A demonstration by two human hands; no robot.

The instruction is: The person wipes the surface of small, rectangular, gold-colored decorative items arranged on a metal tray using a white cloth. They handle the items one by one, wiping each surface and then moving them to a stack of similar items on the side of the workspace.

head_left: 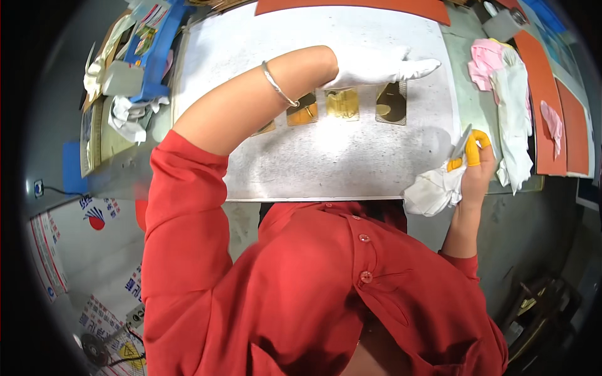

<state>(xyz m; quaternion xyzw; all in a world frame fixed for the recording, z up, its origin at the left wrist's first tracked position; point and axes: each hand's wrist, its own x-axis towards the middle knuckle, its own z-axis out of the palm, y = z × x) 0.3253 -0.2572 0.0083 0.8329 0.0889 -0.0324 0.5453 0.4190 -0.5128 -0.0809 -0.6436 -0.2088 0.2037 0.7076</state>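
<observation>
My left hand (382, 67), in a white glove, reaches across the white work surface (282, 169), with fingers stretched out to the right. It lies just beyond a row of small square gold pieces with dark patterns. Under its edge is the rightmost piece (392, 103); beside that sit a plain gold piece (342, 104) and an orange-and-black one (303, 110). A further piece (266, 128) is partly hidden by my forearm. My right hand (475, 164), with yellow finger cots, grips a crumpled white cloth (433, 190) and a slim pointed metal tool (463, 143) near the table's front right edge.
A blue bin (150, 62) with packets stands at the far left, a crumpled white cloth (135, 118) in front of it. On the right lie a pink cloth (486, 62), a long white cloth (514, 119) and orange boards (544, 113). Another orange board (351, 9) borders the back.
</observation>
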